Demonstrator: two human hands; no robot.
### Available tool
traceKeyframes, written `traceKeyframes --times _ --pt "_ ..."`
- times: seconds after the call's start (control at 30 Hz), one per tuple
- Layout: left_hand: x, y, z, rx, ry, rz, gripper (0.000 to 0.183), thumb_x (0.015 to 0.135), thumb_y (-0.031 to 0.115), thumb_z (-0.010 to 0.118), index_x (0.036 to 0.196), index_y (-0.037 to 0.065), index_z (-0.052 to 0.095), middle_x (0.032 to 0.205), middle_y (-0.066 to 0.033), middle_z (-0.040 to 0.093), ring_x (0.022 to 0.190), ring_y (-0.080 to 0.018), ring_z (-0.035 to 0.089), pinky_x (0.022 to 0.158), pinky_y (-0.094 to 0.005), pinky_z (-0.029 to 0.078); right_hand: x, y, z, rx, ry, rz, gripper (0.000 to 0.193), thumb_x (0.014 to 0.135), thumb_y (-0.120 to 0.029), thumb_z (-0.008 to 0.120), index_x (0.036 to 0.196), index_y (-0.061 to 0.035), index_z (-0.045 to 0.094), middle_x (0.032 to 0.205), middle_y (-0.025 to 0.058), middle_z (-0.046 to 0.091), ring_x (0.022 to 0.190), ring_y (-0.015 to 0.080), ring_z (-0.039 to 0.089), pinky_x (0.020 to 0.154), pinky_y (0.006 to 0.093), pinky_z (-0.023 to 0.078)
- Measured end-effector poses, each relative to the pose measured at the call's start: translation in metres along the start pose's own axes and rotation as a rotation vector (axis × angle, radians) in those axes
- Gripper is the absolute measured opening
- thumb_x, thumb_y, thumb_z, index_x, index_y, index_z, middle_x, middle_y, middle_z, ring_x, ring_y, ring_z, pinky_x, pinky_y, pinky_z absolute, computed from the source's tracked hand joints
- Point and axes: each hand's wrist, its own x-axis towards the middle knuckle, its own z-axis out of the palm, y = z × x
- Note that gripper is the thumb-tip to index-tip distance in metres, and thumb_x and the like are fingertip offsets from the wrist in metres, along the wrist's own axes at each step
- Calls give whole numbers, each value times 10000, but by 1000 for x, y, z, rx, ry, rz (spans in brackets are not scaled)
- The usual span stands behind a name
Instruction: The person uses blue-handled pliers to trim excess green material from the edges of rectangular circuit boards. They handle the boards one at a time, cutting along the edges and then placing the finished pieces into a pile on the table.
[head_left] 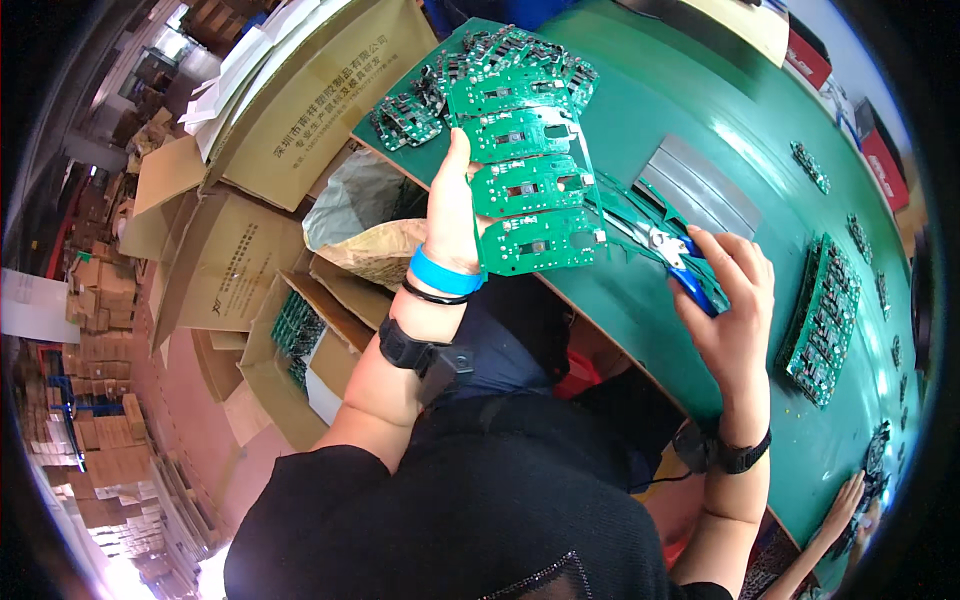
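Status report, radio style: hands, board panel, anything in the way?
Left hand holding green circuit-board panel. Right hand holding blue-handled cutters, right of panel. Thin green strips around cutters' jaws; board pile beyond panel.

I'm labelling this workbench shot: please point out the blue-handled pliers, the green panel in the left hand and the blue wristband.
Blue-handled pliers (671, 251): head view, where metal meets the blue handles.
Green panel (535, 178): head view, third board from the top.
Blue wristband (444, 274): head view, middle of the band.

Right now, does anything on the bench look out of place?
Thin green strips seem to lie loose, crisscrossed near the cutters; the far-left pile of boards looks jumbled, overlapping at odd angles. No obvious spill.
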Motion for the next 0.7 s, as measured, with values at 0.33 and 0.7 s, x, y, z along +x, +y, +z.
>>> traceKeyframes --times 0.33,0.7 --pt "-12 -17 4 -5 -49 -5 781 975 654 203 1436 55 401 1363 -202 528 1185 -406 566 969 -581 486 -9 -45 14 -90 -216 3 582 674 -198 778 1221 -86 612 1113 106 574 1061 301 532 948 450 368" --pt "-9 -27 -11 -88 -71 -22 752 963 659 295 1400 61 426 1293 -184 581 1116 -342 620 921 -531 530 -20 -61 34 -223 -185 18 615 660 -226 797 1229 -89 608 1130 100 565 1075 288 528 941 454 368"
